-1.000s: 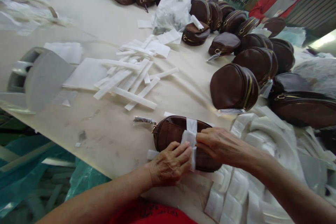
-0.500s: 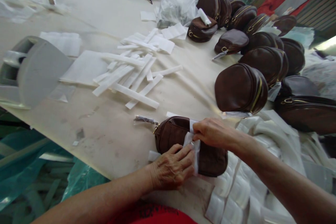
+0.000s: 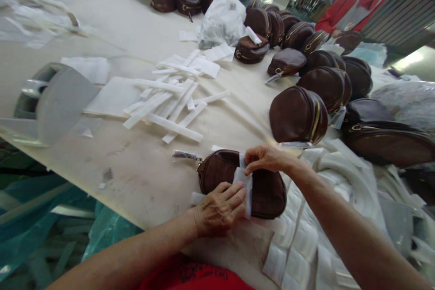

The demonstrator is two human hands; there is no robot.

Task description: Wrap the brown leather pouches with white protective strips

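A small dark brown bag lies in front of me on the pale table, its zip pull wrapped in clear plastic sticking out to the left. Around the bag's middle runs a white wrapping strip. My left hand is closed at the near side, its fingers together and pressing the strip against the bag. At the far edge my right hand pinches the strip's upper part between thumb and fingers. The left thumb is mostly hidden.
Loose white strips lie beyond the bag, with a grey tape dispenser at left. Several brown bags stand at right and far back. White padding rolls lie near my right arm. Co-workers are across the table.
The view has tilted up a little, showing another person at the back. My right fingers have shifted slightly on the strip; the left hand still presses it.
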